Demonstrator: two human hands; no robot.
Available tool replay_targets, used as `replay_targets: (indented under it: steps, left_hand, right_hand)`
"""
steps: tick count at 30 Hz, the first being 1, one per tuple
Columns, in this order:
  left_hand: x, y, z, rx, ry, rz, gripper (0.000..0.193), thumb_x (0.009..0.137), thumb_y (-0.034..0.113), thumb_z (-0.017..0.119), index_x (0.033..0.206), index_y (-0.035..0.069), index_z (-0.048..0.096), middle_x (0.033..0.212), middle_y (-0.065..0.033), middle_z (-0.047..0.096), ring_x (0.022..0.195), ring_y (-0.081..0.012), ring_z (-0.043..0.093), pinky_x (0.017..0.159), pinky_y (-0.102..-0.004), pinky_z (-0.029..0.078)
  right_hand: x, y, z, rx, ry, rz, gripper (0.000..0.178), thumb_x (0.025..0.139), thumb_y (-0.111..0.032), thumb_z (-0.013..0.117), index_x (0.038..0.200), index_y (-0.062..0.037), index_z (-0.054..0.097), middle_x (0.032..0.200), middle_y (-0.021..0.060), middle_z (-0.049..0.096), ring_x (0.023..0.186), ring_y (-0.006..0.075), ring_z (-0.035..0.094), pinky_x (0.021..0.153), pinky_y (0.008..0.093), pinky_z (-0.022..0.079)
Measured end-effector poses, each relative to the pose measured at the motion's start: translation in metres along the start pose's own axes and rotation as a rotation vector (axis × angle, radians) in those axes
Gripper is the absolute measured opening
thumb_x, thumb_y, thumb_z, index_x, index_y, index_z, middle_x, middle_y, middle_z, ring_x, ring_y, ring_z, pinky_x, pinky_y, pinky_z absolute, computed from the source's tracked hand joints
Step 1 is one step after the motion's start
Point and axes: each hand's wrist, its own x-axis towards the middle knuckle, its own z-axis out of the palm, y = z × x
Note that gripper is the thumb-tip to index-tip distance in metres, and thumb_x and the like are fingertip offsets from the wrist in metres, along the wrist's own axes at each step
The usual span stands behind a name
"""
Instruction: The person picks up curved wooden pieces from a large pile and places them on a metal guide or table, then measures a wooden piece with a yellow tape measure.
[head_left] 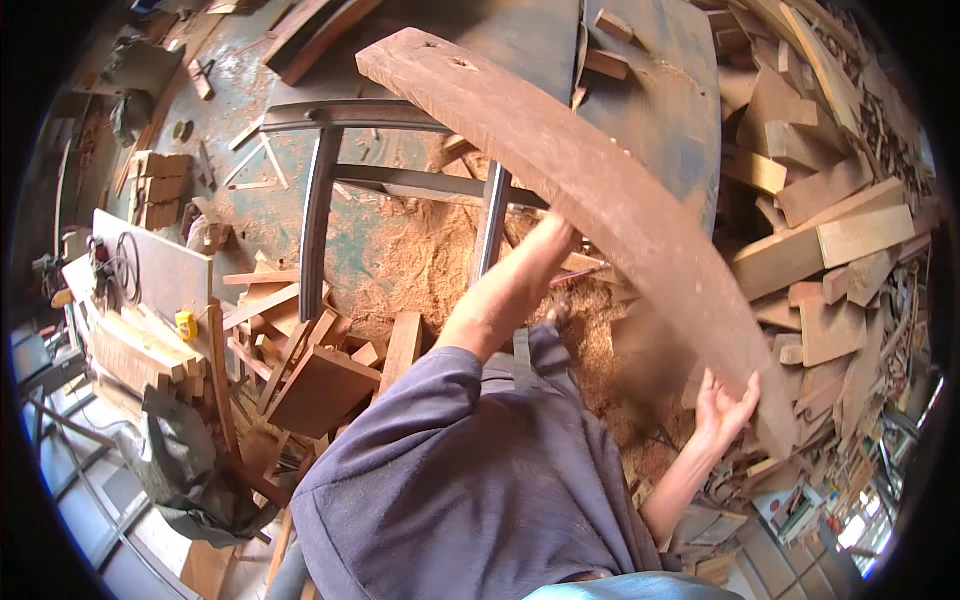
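A long, thick reddish-brown wooden plank [600, 190] slants across the view from upper left to lower right, held up in the air in front of me. Two dark holes or knots mark its far end. My left hand [562, 232] is under the plank's middle; its fingers are hidden behind the wood. Close to the near right end, my right hand [722, 405] holds the plank's lower edge, fingers bent against it and the thumb pointing up.
Beyond the plank stands a dark metal frame [316, 220] above sawdust [410, 265]. A wide, dusty flat surface [670, 110] lies at the far right. Offcuts [830, 250] heap up on the right, and more wood blocks [325, 390] crowd my left, beside a pale panel [150, 260].
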Motion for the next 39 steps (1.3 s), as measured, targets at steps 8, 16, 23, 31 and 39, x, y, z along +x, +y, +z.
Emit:
replay_targets:
  steps: [8,16,23,31,39]
  left_hand:
    - [-0.083,0.117,-0.003,1.930,0.641,0.450,0.016,0.095,0.009,0.066,0.108,0.003,0.073,0.103,-0.0147,0.075,0.083,-0.0204,0.070,0.073,-0.0346,0.061]
    - [-0.077,0.290,-0.025,2.912,0.643,0.596,0.059,0.081,0.032,0.079,0.126,0.000,0.059,0.140,-0.0181,0.052,0.139,-0.0381,0.041,0.113,-0.0522,0.033]
    - [-0.066,0.316,-0.024,2.913,0.575,0.616,0.059,0.073,0.037,0.083,0.117,0.004,0.061,0.127,-0.0155,0.055,0.130,-0.0339,0.048,0.101,-0.0487,0.045]
    - [-0.076,0.325,-0.010,3.021,0.567,0.296,0.059,0.069,0.036,0.082,0.115,0.003,0.064,0.121,-0.0129,0.058,0.122,-0.0307,0.053,0.093,-0.0456,0.050]
    - [-0.146,0.299,-0.016,2.839,0.593,0.431,0.044,0.069,0.022,0.076,0.108,0.005,0.064,0.125,-0.0152,0.059,0.124,-0.0341,0.053,0.095,-0.0464,0.049]
  right_hand:
    - [0.046,-0.039,0.081,-0.026,-0.038,-0.140,0.055,0.094,-0.015,0.072,0.143,-0.0025,0.050,0.146,0.0173,0.055,0.138,0.0351,0.049,0.117,0.0624,0.038]
    - [0.086,-0.061,0.117,-0.055,-0.069,-0.013,0.055,0.092,-0.012,0.074,0.141,-0.0029,0.053,0.145,0.0177,0.056,0.137,0.0345,0.050,0.118,0.0597,0.038]
    - [0.085,-0.074,0.122,-0.052,-0.105,0.022,0.055,0.091,-0.012,0.075,0.141,-0.0009,0.053,0.145,0.0183,0.056,0.138,0.0352,0.049,0.118,0.0577,0.039]
    - [0.097,-0.079,0.107,-0.076,-0.116,0.010,0.055,0.091,-0.014,0.076,0.140,-0.0026,0.053,0.140,0.0166,0.058,0.133,0.0346,0.052,0.115,0.0602,0.041]
    - [0.121,-0.076,0.011,-0.072,-0.108,0.058,0.056,0.094,-0.018,0.070,0.144,-0.0021,0.050,0.146,0.0170,0.055,0.134,0.0368,0.052,0.112,0.0623,0.043]
